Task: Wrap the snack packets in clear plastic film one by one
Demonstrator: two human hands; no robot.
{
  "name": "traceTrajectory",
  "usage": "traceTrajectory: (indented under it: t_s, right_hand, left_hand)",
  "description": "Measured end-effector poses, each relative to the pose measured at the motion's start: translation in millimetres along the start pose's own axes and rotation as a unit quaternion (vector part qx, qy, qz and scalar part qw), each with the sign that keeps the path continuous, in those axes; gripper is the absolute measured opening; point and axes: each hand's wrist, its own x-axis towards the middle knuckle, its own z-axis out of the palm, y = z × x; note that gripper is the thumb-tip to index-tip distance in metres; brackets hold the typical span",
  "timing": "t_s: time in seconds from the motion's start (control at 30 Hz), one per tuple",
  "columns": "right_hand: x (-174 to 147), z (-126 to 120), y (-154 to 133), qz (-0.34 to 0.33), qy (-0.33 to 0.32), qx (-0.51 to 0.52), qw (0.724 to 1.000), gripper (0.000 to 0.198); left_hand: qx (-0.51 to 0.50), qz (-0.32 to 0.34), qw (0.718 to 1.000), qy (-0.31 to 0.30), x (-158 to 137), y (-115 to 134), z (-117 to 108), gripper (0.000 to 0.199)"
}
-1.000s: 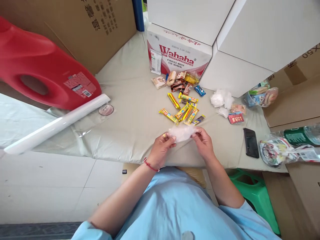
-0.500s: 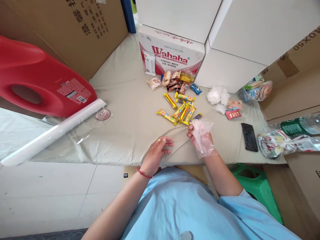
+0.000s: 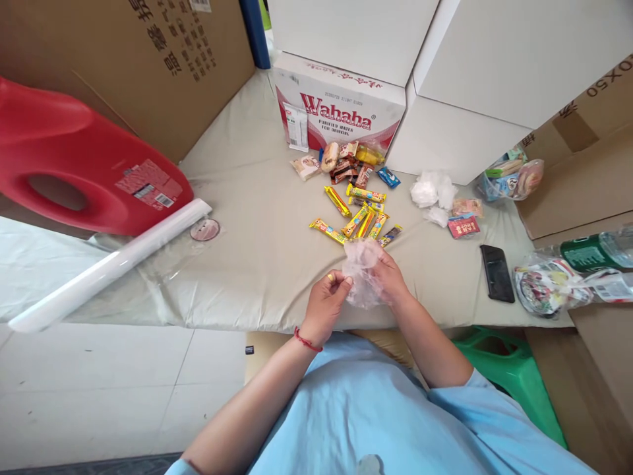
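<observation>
A thin clear plastic bag (image 3: 363,280) hangs crumpled between my two hands, just above the front of the table. My left hand (image 3: 325,302), red cord at the wrist, pinches the bag's left side between thumb and fingers. On the other side my right hand (image 3: 394,282) grips it, with fingertips partly hidden behind the film. Just beyond the bag lie several yellow-wrapped snack bars (image 3: 330,231) in a loose group. A darker wrapped bar (image 3: 390,235) lies at that group's right, close to my right hand.
More wrapped snacks (image 3: 345,173) lie against the Wahaba-style white and red carton (image 3: 341,109). Crumpled plastic bags (image 3: 430,190), a phone (image 3: 497,274) and bottles (image 3: 583,254) are at right. A white roll (image 3: 113,267) and red jug (image 3: 99,165) stand left.
My left hand has moved right and closed on the bag. My right hand has brought the bag left, between both hands. The snacks have stayed in place.
</observation>
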Motion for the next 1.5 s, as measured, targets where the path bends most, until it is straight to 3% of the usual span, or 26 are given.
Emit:
traceTrajectory:
  t_s: [0.13,0.27,0.33,0.43,0.5,0.67,0.77,0.93,1.13,1.23,1.33,1.4,1.47,1.5]
  right_hand:
    - [-5,-16,-9,0.072,0.013,0.044,0.996,0.051]
    - [-16,-30,-12,0.125,-0.038,-0.008,0.991,0.051]
    - [-20,-31,-12,0.121,-0.034,-0.029,0.992,0.047]
    - [-23,-27,-13,0.082,-0.011,-0.032,0.996,0.044]
    - [-25,-22,-15,0.054,-0.019,-0.033,0.998,0.043]
    - [-32,-9,-20,0.012,-0.089,-0.054,0.995,0.039]
    - [-33,-12,-24,-0.003,-0.073,-0.062,0.995,0.037]
    - [-36,-43,-34,0.003,0.039,-0.054,0.998,0.038]
    - [-45,-93,-25,0.041,0.074,-0.173,0.981,0.042]
    - [-48,-109,-26,-0.005,0.074,-0.333,0.940,0.041]
    - [-52,-101,-37,-0.183,0.077,-0.485,0.852,0.042]
    - [-51,-83,-42,-0.282,-0.013,-0.544,0.790,0.052]
    - [-45,-59,-41,-0.318,-0.141,-0.575,0.741,0.056]
    - [-40,-48,-37,-0.317,-0.188,-0.582,0.725,0.049]
  left_hand:
    - [0.006,0.020,0.999,0.042,-1,1,-4,0.032]
    - [0.008,0.008,1.000,0.021,2,-3,-10,0.034]
    - [0.020,0.007,0.999,0.030,4,-6,-16,0.035]
    - [0.088,0.057,0.983,0.148,4,-5,-25,0.045]
    - [0.112,0.072,0.976,0.174,3,0,-26,0.047]
    - [0.054,-0.004,0.998,0.010,4,12,-7,0.055]
    - [0.030,-0.028,0.999,-0.012,11,12,2,0.044]
    - [-0.019,-0.037,0.994,0.100,21,14,-16,0.044]
    - [0.103,0.014,0.976,0.190,29,13,-53,0.038]
    - [0.109,-0.003,0.973,0.203,32,11,-58,0.038]
    - [0.113,-0.017,0.976,0.187,33,8,-55,0.038]
    - [0.121,-0.011,0.977,0.177,34,6,-52,0.039]
    - [0.123,-0.010,0.977,0.174,34,4,-50,0.041]
    - [0.124,-0.012,0.977,0.175,35,3,-49,0.043]
